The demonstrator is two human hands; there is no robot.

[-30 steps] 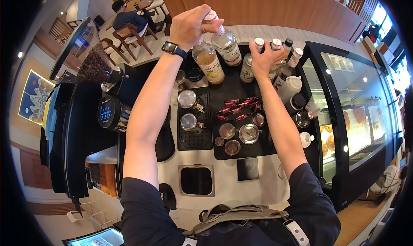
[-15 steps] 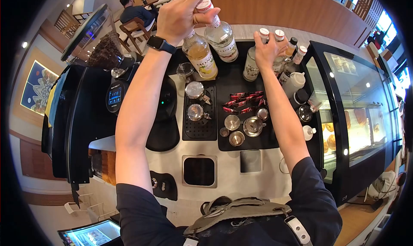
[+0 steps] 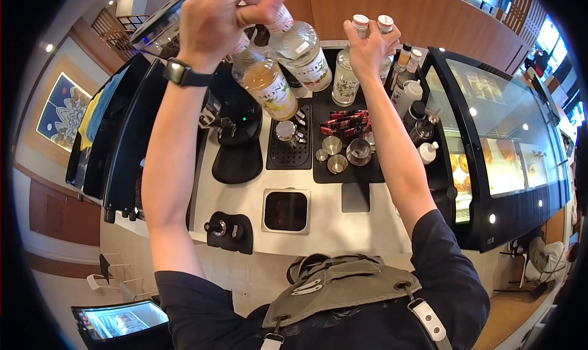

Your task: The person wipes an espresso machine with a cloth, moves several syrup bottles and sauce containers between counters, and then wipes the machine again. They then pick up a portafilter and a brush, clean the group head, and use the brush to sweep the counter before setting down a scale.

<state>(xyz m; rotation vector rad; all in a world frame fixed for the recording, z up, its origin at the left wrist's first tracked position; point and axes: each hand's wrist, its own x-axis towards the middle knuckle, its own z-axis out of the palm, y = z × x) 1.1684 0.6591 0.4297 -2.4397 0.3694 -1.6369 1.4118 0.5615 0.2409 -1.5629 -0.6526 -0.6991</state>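
My left hand point(image 3: 214, 25), with a dark watch on its wrist, is closed round the necks of two glass syrup bottles. One is a syrup bottle with amber liquid point(image 3: 269, 91); the other is a clear syrup bottle point(image 3: 301, 51). Both tilt and hang over the drip tray point(image 3: 291, 155) at the back of the counter. My right hand point(image 3: 370, 53) grips two more white-capped bottles by their necks, a clear labelled bottle point(image 3: 345, 83) and a second bottle point(image 3: 385, 68) partly hidden behind the fingers. These stand upright at the black mat's back edge.
Small steel cups point(image 3: 337, 164) and red-black sachets point(image 3: 345, 123) lie on the black mat. More bottles point(image 3: 409, 93) line its right side, beside a glass pastry case point(image 3: 502, 148). A coffee tamper point(image 3: 215, 228) and a recessed square bin point(image 3: 286, 211) are nearer me.
My left hand has carried its two bottles up and leftward, and they look larger and more tilted. My right hand keeps its two bottles at the mat's back. The whole view has shifted.
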